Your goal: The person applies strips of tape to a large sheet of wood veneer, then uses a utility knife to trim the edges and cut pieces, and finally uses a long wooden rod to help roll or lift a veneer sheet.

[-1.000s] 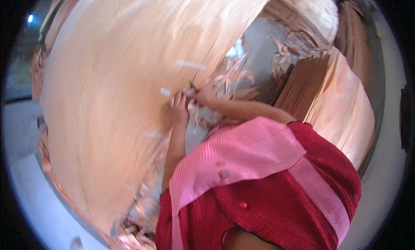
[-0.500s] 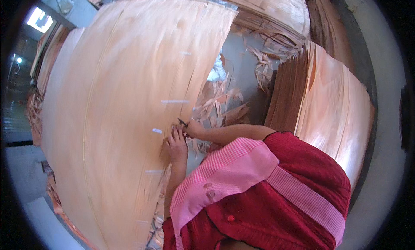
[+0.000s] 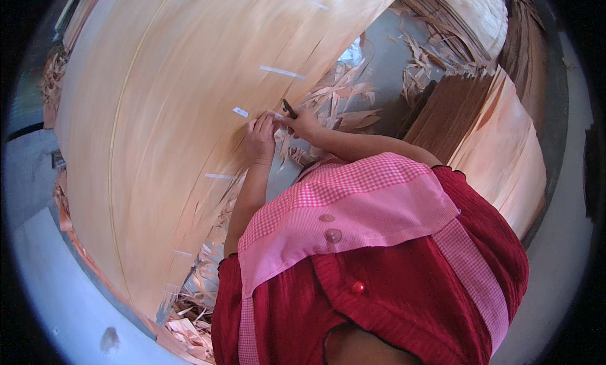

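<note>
A large pale wood veneer sheet (image 3: 183, 94) lies before me, with white tape strips (image 3: 282, 71) stuck across its seams. My left hand (image 3: 259, 140) rests on the sheet near its right edge, fingers stretched out and lying on the wood. Its fingertips are beside a short white piece of tape (image 3: 278, 116) between my two hands. My right hand (image 3: 305, 125) is closed around a slim dark tool (image 3: 290, 109) whose end sticks up past the fingers; its exact kind is unclear. A small white label-like piece (image 3: 240, 112) lies just left of my left hand.
Torn veneer scraps (image 3: 341, 100) litter the grey floor (image 3: 386, 56) beyond the sheet's right edge. A thick veneer stack (image 3: 505, 150) stands to my right, with another stack (image 3: 473, 11) farther back. More scraps (image 3: 189, 333) lie near the lower left.
The view has shifted, so the sheet and both hands appear higher in the picture. My left fingers are drawn closer together, and white tape now shows between the hands. The right hand keeps the dark tool.
</note>
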`<state>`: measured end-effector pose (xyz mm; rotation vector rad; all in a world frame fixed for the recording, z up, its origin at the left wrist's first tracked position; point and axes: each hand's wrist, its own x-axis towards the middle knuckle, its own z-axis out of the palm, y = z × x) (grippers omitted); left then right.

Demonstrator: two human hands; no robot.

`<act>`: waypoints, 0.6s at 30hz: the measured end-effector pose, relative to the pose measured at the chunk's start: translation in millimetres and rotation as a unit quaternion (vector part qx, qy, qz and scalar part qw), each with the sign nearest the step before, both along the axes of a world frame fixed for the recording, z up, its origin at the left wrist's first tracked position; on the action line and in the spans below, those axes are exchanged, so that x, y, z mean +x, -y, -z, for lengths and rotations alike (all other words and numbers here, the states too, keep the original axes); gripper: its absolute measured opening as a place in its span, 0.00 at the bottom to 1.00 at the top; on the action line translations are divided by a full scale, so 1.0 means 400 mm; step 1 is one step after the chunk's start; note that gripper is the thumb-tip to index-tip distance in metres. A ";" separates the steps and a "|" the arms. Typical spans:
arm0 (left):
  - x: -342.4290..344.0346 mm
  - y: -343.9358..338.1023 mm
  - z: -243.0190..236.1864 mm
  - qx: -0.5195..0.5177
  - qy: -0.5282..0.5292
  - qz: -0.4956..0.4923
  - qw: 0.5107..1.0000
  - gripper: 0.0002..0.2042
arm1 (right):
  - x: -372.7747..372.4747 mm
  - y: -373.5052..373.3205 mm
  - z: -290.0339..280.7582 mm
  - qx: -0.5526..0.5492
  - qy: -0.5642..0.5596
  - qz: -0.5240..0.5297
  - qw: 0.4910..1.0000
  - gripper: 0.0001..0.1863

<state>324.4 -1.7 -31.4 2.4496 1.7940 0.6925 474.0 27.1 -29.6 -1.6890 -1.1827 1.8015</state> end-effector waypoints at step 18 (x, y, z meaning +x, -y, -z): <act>0.088 0.015 -0.081 -0.094 -0.250 0.008 0.964 0.17 | 0.090 -0.086 0.013 0.297 0.306 -0.318 0.847 0.12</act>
